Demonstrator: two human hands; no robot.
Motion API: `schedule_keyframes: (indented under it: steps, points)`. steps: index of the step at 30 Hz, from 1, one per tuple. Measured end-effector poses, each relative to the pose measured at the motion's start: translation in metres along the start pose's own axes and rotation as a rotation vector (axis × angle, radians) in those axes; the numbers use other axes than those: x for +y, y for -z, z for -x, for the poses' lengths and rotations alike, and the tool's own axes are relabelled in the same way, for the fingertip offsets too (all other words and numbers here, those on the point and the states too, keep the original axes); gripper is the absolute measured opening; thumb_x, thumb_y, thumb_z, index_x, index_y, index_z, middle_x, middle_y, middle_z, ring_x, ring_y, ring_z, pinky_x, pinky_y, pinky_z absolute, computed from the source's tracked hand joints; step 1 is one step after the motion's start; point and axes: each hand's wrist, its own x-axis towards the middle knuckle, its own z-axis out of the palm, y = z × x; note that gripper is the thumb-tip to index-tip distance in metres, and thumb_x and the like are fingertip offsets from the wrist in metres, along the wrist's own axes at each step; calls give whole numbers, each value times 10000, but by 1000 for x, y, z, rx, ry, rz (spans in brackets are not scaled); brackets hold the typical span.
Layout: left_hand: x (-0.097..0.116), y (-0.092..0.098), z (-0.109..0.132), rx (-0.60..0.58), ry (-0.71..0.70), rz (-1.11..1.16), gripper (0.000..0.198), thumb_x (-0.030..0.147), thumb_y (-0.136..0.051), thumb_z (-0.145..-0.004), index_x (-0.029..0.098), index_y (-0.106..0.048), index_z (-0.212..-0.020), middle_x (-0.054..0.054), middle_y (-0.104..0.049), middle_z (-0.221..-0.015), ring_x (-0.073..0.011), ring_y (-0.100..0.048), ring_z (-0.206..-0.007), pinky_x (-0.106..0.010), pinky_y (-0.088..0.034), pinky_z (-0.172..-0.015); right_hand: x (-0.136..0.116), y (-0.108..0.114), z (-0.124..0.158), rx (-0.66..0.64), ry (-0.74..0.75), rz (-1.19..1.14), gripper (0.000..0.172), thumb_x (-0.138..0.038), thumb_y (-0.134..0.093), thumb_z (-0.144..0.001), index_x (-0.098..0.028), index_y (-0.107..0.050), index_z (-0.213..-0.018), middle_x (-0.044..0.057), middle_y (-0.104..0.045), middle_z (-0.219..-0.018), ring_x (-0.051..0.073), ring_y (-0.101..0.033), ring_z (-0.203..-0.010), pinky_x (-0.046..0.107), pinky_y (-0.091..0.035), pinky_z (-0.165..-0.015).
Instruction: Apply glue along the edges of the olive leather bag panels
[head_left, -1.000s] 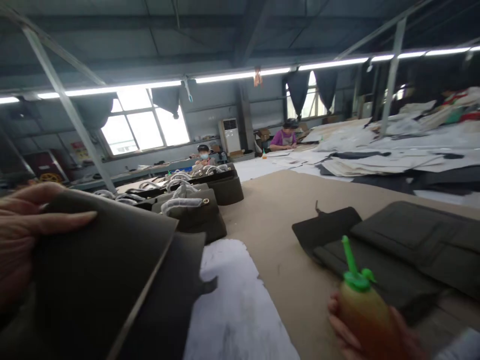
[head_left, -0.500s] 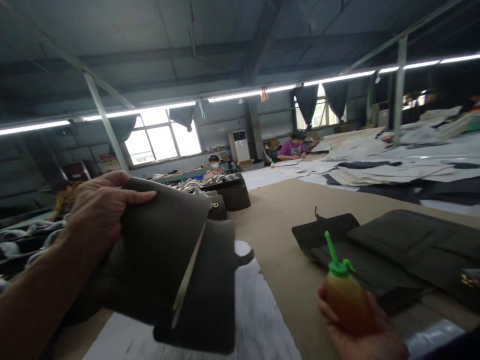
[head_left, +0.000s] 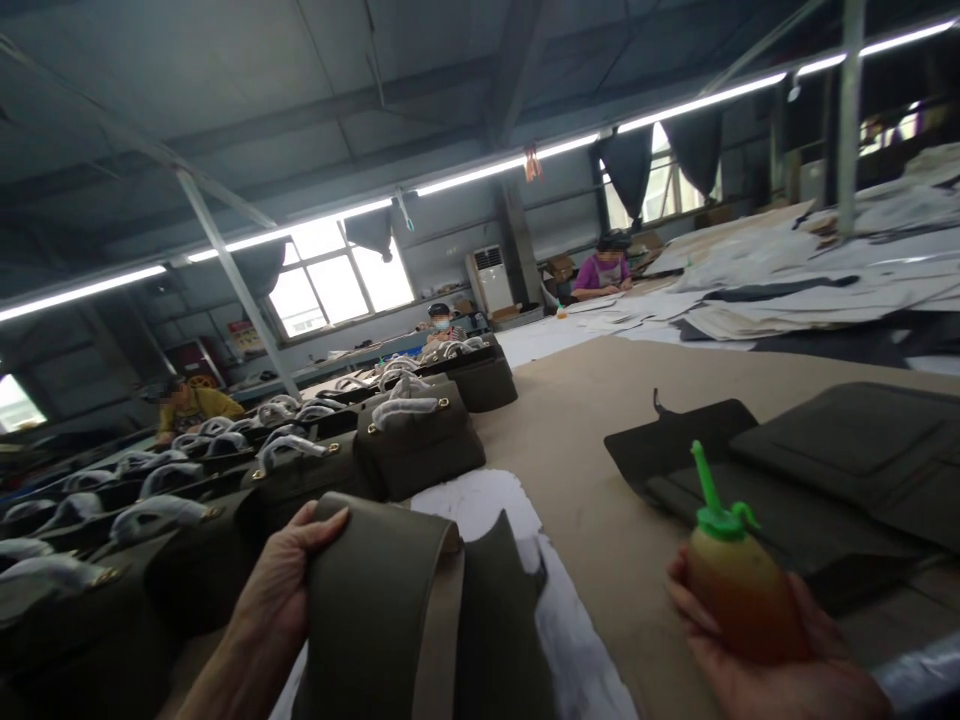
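The left grip (head_left: pixel 281 580) holds a curved olive-green leather bag panel (head_left: pixel 375 610); the right grip (head_left: pixel 750 685) closes around an amber squeeze bottle with a green nozzle (head_left: pixel 739 600).

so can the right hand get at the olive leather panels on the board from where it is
Probably yes: the right hand sits just below the olive leather panels, and nothing seems to block the way across the tan board. But its grip is full with the squeeze bottle, so it likely couldn't take hold without putting that down.
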Motion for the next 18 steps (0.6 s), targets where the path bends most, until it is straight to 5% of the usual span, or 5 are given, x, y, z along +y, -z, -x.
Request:
schedule_keyframes:
  steps: [7, 10, 12, 15, 18]
  points:
    - [-18, 15, -22, -36, -55, -263, 249, 132, -667, -577, 194, -490, -741, 0, -563, -656, -145, -549, -544, -250, -460, -520, 2, -1, 2, -25, 32, 24, 325, -299, -374, -831, -99, -629, -843, 148, -590, -778, 251, -593, -610, 225, -362, -332]
    - [-17, 18, -26, -29, -209, -614, 369, 304, -783, -470, 197, -511, -695, -56, -570, -666, -281, -575, -663, -410, -475, -640, 4, -1, 3, -23, 36, 24, 314, -313, -392, -824, -113, -633, -840, 137, -594, -774, 247, -595, -620, 224, -363, -334]
    - [-16, 21, -17, 44, -398, -819, 494, 371, -798, -411, 183, -546, -791, -172, -604, -942, -418, -527, -983, -539, -369, -903, 4, -1, 3, -8, 22, 28, 310, -315, -399, -824, -113, -633, -846, 137, -600, -775, 249, -596, -622, 222, -357, -331]
    - [-26, 27, 17, 42, -702, -950, 601, 463, -725, -507, 219, -562, -1031, -110, -409, -1377, -351, -334, -1263, -446, -178, -1090, 4, 0, 2, -2, 4, 33, 310, -328, -413, -826, -114, -635, -854, 137, -611, -774, 246, -594, -614, 220, -350, -331]
    - [-54, 32, 51, -158, -637, -803, 563, 502, -757, -524, 373, -609, -1051, -10, -586, -1195, -350, -469, -1154, -470, -319, -1043, 3, 2, 1, -21, 0, 27, 297, -343, -431, -818, -132, -636, -848, 132, -625, -771, 244, -600, -621, 220, -352, -343]
